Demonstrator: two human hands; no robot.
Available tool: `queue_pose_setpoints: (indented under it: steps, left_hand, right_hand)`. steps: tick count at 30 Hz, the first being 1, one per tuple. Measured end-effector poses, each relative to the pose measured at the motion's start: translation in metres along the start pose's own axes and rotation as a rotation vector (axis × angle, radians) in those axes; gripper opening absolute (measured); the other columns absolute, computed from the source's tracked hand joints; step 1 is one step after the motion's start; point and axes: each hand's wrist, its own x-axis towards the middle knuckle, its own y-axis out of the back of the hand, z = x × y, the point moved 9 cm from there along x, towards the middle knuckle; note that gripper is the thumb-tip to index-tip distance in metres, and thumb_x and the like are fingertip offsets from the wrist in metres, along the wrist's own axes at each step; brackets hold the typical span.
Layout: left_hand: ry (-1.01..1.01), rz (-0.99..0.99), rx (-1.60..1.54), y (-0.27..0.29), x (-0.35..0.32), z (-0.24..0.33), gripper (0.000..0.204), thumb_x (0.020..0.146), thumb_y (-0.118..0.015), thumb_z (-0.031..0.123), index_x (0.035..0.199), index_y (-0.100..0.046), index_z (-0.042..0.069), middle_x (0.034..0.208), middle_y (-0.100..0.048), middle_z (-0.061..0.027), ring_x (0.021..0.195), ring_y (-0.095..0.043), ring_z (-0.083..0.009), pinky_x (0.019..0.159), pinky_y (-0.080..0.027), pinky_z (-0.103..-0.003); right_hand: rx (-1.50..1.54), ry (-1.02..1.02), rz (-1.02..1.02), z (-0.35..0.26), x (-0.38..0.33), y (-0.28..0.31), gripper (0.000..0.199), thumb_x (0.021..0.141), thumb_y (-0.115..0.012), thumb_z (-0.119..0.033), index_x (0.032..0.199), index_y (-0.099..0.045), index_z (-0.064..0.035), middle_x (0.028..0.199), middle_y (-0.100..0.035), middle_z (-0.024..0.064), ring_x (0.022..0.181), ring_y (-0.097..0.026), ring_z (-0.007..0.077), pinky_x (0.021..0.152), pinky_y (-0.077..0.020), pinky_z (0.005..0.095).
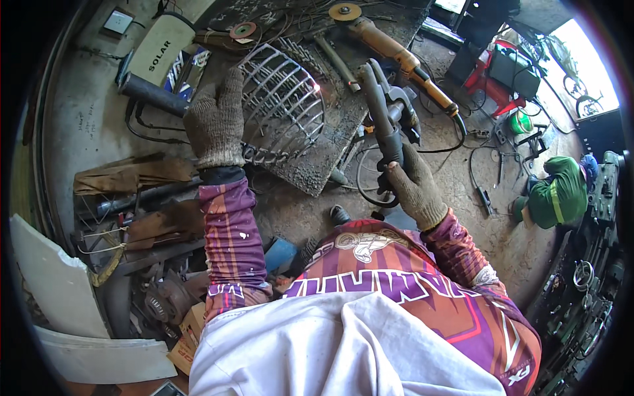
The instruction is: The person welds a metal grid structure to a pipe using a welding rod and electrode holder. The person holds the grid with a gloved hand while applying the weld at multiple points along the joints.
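Note:
My gloved left hand (218,125) is closed at the near left edge of a curved basket of metal rods (314,119). A thick dark pipe (153,94) runs into the left side of that hand; whether it joins the basket is hidden under the glove. On the basket's right rim a small spot glows bright. My gloved right hand (417,188) is wrapped round the grip of a dark clamp-like tool that looks like a welding electrode holder (382,122). Its jaws point up and away, right of the basket, and a cable loops below it.
The dirty metal worktable (310,173) bears an angle grinder (389,49), a disc (243,30) and loose rods. A pale box (158,49) stands at far left. A crouching person in green (558,191) is at right, near a red plastic chair (489,82) and tools on the floor.

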Motion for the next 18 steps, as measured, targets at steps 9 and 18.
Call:
queue_pose_setpoints:
  steps: [9, 18]
  left_hand:
    - [-0.061, 0.112, -0.006, 0.013, 0.004, 0.008, 0.056, 0.087, -0.065, 0.057, 0.09, -0.073, 0.003, 0.078, -0.069, -0.0172, 0.072, -0.065, -0.0312, 0.069, -0.049, -0.04]
    - [-0.09, 0.19, 0.007, 0.019, 0.005, 0.002, 0.052, 0.088, -0.065, 0.055, 0.091, -0.075, 0.004, 0.08, -0.071, -0.0158, 0.073, -0.068, -0.0304, 0.068, -0.051, -0.039]
  right_hand:
    - [-0.14, -0.008, -0.109, 0.014, 0.03, -0.009, 0.037, 0.096, -0.058, -0.026, 0.117, -0.05, 0.0027, 0.081, -0.057, 0.0064, 0.062, -0.058, 0.0107, 0.051, -0.049, 0.0261]
    - [-0.183, 0.057, -0.147, 0.022, 0.04, -0.023, 0.039, 0.095, -0.06, -0.03, 0.115, -0.053, 0.0031, 0.075, -0.06, 0.0074, 0.065, -0.057, 0.0127, 0.059, -0.0453, 0.0303]
